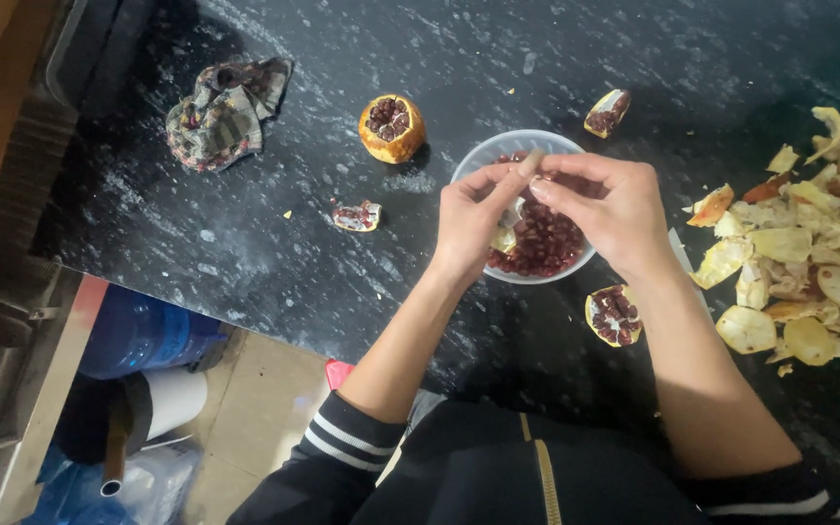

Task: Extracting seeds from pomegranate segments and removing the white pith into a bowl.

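Over the white bowl (473, 160) of red seeds on the dark desk (274, 253), the left hand (469, 219) and right hand (605, 209) together pinch a small pomegranate piece (515, 209), and loosened seeds could bounce past the rim if it breaks apart suddenly.
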